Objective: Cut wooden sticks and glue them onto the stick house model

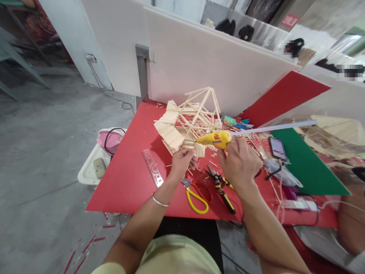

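Observation:
A model built of thin wooden sticks (188,118) stands on the red table (128,179). My right hand (238,163) grips a yellow glue gun (215,139) with a long clear glue stick (273,127) pointing right; its nozzle touches the model's lower part. My left hand (181,161) is closed on a small panel of sticks (199,149) at the model's base, right beside the nozzle. A bangle sits on my left wrist.
A metal ruler (152,167), yellow-handled scissors (196,196) and pliers (221,186) lie near the table's front. A phone (277,148), a green sheet (308,160) and loose sticks lie to the right. White partitions stand behind. A white tray (91,167) sits on the floor at left.

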Demonstrator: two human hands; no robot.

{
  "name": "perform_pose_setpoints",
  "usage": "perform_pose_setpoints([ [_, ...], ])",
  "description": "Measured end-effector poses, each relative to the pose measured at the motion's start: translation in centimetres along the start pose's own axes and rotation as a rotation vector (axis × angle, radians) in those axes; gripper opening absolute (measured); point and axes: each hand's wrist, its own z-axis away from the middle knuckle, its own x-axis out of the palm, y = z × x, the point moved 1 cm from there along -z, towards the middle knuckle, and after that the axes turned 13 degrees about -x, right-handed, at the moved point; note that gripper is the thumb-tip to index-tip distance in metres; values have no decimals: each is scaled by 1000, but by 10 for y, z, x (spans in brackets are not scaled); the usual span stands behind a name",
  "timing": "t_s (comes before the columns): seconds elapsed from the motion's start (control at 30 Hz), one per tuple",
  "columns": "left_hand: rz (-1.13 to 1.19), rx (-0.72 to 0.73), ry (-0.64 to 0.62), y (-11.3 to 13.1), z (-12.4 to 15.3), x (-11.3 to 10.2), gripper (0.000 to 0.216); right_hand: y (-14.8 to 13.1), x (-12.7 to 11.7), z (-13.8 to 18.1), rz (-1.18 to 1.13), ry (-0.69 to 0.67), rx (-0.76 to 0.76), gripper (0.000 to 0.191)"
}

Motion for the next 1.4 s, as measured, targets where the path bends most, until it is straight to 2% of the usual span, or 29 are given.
perform_pose_setpoints([
  [0.3, 2, 2, -3, -1, -1, -1, 40, 0, 2, 2, -65, -22, 27, 35],
  [0.77, -16, -6, -28, -2, -1, -4, 45, 1, -1, 0, 3, 3, 32, 35],
  [1.1, -22, -8, -9, -1, 2, -3, 42, 1, -2, 3, -6, 5, 50, 34],
  [1.4, -37, -5, -45, -6, 3, -7, 30, -2, -3, 4, -26, 19, 50, 33],
])
